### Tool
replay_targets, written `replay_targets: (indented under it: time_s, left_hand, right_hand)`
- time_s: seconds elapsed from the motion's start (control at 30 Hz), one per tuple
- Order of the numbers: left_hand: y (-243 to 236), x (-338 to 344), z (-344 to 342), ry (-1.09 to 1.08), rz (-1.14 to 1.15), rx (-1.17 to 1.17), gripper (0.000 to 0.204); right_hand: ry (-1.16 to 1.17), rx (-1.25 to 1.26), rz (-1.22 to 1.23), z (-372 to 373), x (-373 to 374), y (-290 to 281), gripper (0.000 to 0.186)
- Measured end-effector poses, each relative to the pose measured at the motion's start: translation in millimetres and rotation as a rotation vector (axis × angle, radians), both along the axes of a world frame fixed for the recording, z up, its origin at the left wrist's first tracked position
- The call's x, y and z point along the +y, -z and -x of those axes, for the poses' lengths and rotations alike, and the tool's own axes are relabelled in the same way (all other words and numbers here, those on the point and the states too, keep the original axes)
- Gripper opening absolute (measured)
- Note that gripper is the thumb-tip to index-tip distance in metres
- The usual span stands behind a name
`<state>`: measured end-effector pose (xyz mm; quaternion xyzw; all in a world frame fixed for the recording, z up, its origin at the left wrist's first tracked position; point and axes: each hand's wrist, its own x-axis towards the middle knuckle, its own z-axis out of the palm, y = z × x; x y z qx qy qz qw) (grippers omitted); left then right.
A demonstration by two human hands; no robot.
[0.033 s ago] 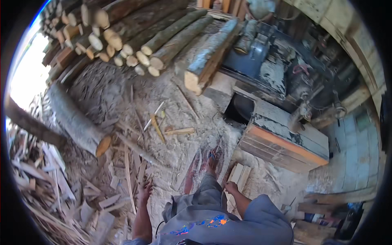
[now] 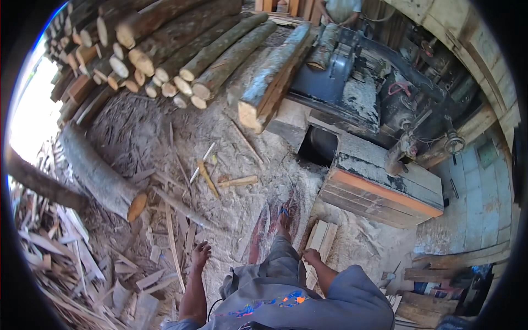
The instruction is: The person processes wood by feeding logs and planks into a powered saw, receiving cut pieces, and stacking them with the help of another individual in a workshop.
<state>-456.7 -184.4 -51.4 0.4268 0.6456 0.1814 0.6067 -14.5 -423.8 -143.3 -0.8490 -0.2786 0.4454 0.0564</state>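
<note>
My left hand [image 2: 201, 253] hangs at my left side with fingers apart, holding nothing, over sawdust and near thin wood offcuts [image 2: 172, 242]. My right hand [image 2: 312, 256] is by my right leg, fingers curled closed; whatever they hold, if anything, is hidden. Beside it lie pale boards [image 2: 322, 239] on the floor. My foot [image 2: 282, 223] in a sandal stands on a reddish, dusty strip [image 2: 257, 236].
A co-worker [image 2: 338, 8] grips a log [image 2: 324, 47] on a dark machine [image 2: 311, 82], beside a squared log [image 2: 272, 74]. Stacked logs [image 2: 143, 63] rise at back left; a thick log [image 2: 96, 165] lies left. A boxy wooden base [image 2: 379, 198] stands right.
The view has shifted slightly, so the logs and machine sit a little further left in the picture. Both my hands stay at my sides.
</note>
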Motion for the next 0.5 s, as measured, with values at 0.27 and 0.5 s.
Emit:
replay_targets:
  time_s: [0.27,0.5]
  left_hand:
    - [-24,148,-333,0.529,0.069,-0.098,0.045]
    - [-17,197,-426,0.602,0.087,-0.027,0.046]
  right_hand:
    - [0.341,0.278,0.144,-71,-11,71,0.043]
    - [0.882,0.383,-0.376,-209,153,-41,0.030]
